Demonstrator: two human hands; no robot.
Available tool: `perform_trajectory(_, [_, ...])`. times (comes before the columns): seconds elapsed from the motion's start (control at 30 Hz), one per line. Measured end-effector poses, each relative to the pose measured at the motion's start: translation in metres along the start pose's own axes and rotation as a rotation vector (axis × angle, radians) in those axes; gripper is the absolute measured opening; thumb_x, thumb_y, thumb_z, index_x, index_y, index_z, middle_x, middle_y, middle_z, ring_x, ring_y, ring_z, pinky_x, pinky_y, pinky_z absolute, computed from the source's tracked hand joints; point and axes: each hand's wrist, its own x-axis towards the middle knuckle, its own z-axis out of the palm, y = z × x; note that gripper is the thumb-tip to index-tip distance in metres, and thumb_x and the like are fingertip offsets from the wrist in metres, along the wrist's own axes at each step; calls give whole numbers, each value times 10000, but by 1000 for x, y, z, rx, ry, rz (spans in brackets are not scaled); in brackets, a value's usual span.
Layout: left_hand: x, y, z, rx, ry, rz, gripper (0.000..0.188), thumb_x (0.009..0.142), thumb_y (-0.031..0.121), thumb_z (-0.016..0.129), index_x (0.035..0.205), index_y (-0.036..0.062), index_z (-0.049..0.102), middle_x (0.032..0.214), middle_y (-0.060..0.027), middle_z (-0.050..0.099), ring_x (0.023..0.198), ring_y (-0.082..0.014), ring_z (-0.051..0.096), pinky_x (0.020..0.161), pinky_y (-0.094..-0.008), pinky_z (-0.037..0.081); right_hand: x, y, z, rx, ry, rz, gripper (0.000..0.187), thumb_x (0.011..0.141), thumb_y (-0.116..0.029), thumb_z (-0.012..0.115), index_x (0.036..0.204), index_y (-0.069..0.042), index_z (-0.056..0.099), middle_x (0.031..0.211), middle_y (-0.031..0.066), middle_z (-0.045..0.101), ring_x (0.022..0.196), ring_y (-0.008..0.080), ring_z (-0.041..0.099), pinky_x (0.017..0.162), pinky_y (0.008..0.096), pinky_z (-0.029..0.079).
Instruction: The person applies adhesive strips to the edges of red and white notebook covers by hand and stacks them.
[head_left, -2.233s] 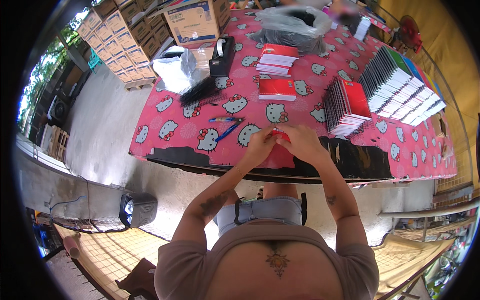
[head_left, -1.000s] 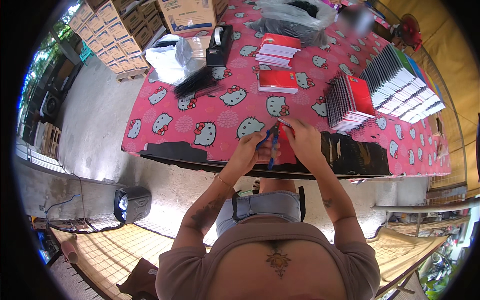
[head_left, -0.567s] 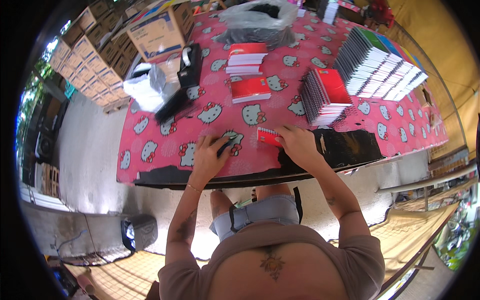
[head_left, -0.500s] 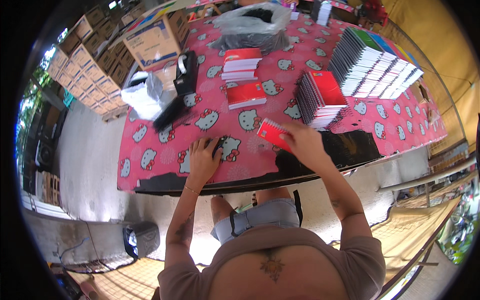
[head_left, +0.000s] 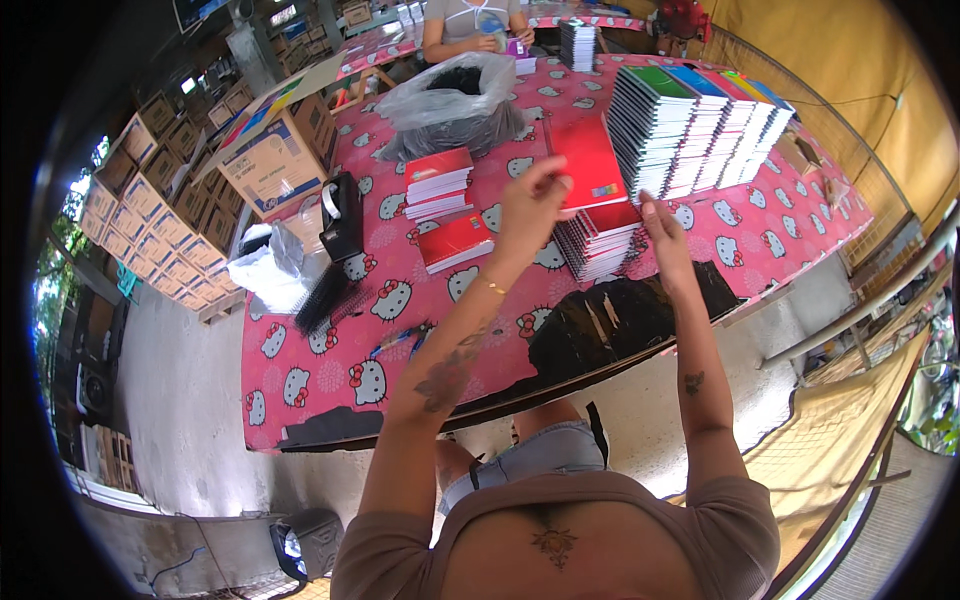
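Note:
A red spiral notebook (head_left: 590,160) is tilted over the top of a stack of red spiral notebooks (head_left: 600,245). My left hand (head_left: 535,205) reaches across to its left edge, with curled fingers and thumb closed on that edge. On the right side of the stack is my right hand (head_left: 665,235), its thumb and fingers apart and nothing held, close to the notebook's lower right corner. To the left of my left hand lie two small piles of red-covered pads, a nearer one (head_left: 457,241) and a farther one (head_left: 438,187). A small blue-handled tool (head_left: 400,342) rests by my left forearm.
Tall stacks of coloured spiral notebooks (head_left: 690,130) stand at the back right. A clear plastic bag of black material (head_left: 450,105), a black tape dispenser (head_left: 342,220), black spiral coils (head_left: 325,300) and a cardboard box (head_left: 275,165) are farther left. Another person (head_left: 465,30) sits opposite.
My left hand has left the small tool and moved right and forward to the notebook. My right hand has let go of the notebook and shifted right. The view has turned; the other person now shows.

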Motion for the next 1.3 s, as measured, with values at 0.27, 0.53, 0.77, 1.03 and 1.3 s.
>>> perform_trajectory(0.27, [5, -36, 27, 673, 88, 269, 356, 867, 332, 721, 1061, 35, 734, 899, -169, 702, 781, -324, 690, 683, -416, 546, 11, 15, 4, 80, -48, 29, 559, 1061, -409, 470, 1337, 65, 578, 1215, 143, 667, 1137, 170, 581, 1021, 299, 415])
perform_trajectory(0.53, [31, -19, 18, 977, 173, 763, 412, 888, 416, 672, 1158, 108, 720, 1159, -137, 697, 1062, -297, 671, 1032, -544, 413, 11, 17, 12, -254, 86, -98, 479, 1032, -398, 517, 1231, 13, 662, 999, 237, 712, 952, 232, 690, 852, 346, 508])
perform_trajectory(0.77, [43, -25, 18, 1067, -180, 488, 472, 914, 484, 599, 1216, 134, 695, 1286, -125, 657, 1213, -292, 608, 1130, -710, 179, 6, 10, 13, -363, 163, -248, 396, 1020, -298, 546, 1210, 34, 649, 1081, 256, 680, 964, 364, 675, 853, 397, 514])
perform_trajectory(1.03, [127, -32, 18, 1239, -528, 211, 572, 977, 541, 457, 1103, 40, 702, 1121, -240, 682, 1094, -402, 645, 993, -581, 409, 12, 6, 77, -684, 297, -876, 309, 946, -233, 599, 1201, -61, 616, 1187, 143, 597, 1120, 330, 557, 931, 443, 413])
perform_trajectory(1.3, [125, -46, 9, 1211, -368, 305, 505, 1036, 375, 407, 1095, -36, 695, 1125, -257, 675, 1037, -444, 649, 905, -505, 497, 21, 13, 88, -763, 295, -848, 161, 916, -254, 583, 932, -99, 622, 884, 85, 612, 836, 292, 584, 744, 415, 388])
